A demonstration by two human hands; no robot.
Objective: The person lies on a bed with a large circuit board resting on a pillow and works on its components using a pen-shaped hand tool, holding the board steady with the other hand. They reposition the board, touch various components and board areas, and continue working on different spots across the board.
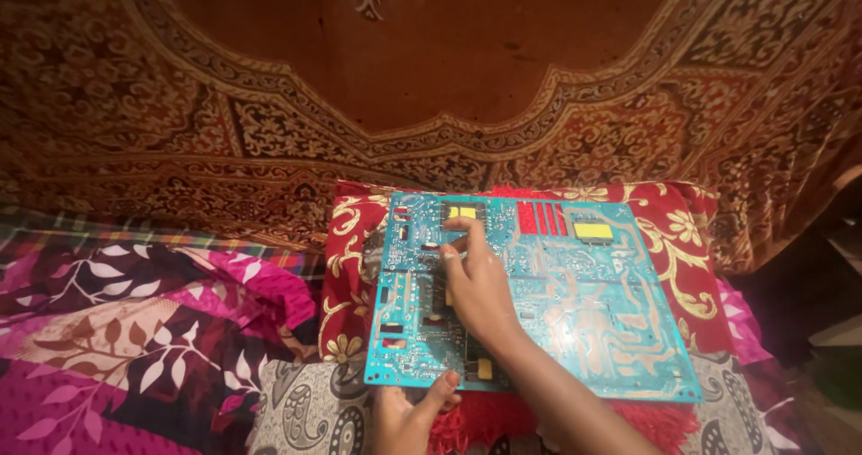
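Observation:
A large blue-green circuit board [575,302] lies solder side up on a red cushion with gold flowers [669,230]. It has yellow patches and red stripes near its far edge. My right hand [476,280] rests flat on the board's left half, its fingers reaching toward a yellow patch [461,212]. My left hand [409,415] grips the board's near left edge, thumb on top.
A dark red patterned cloth [269,105] hangs behind the cushion. To the left lies a pink and maroon leaf-print blanket [117,347]. A grey paisley fabric [314,410] sits under the board's near edge. Dark shapes stand at the far right.

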